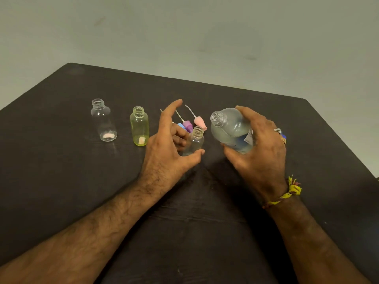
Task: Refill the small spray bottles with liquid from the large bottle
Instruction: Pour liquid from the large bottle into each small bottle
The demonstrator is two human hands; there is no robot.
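Desk (61, 181) surface dark, filling the lower frame; right hand (258, 152) at centre right grips the large bottle (229, 128), uncapped, tilted with its mouth toward the left, liquid inside. Left hand (172, 144) at centre curls around a small clear bottle (195, 140), thumb at its base, index finger raised. 2 more small open bottles stand at centre left: yellow bottle (139, 126), clear bottle (103, 120). Spray caps (192, 123), pink, purple and blue, lie behind the left hand.
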